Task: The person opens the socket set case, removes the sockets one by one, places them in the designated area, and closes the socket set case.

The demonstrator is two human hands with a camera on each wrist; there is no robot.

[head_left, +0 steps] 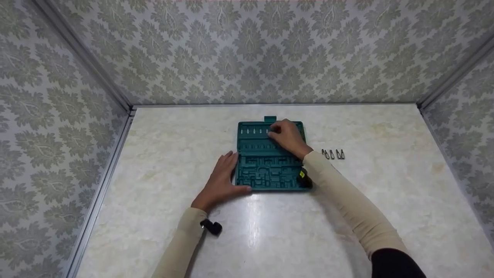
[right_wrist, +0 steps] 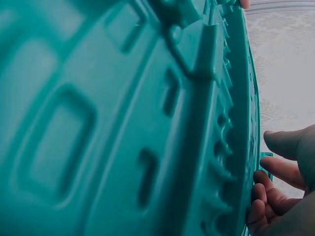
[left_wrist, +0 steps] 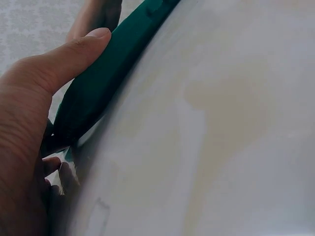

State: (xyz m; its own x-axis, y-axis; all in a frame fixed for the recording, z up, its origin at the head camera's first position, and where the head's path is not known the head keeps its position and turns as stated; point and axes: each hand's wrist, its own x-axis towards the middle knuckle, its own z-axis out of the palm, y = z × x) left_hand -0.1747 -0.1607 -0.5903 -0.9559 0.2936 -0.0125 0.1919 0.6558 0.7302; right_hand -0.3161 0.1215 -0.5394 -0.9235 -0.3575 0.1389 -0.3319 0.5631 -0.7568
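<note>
- Head view: the open green case (head_left: 278, 189) lies on the table (head_left: 173, 146) in front of the person, its hinge line running left to right. In its far half, a row of small silver bits (head_left: 254, 131) runs left to right, each bit's long axis pointing away from the person.
- The right hand (head_left: 289, 136) is over that far half, its fingertips just beside the rightmost visible bit of the row. The loose bits (head_left: 332, 154) lie on the table right of the case, near the right wrist, their lengths running roughly away from the person; the right hand is the nearer one to both groups.
- The left hand (head_left: 223, 175) is spread at the near left corner, fingers along the side edge, thumb on the near edge.
- Left wrist view: the left thumb lies extended against the case's edge; the other fingers are mostly hidden.
- Right wrist view: the case fills most of the frame. The right thumb and index finger are close together, other fingers bent; at this angle I cannot tell whether they pinch a bit.
</note>
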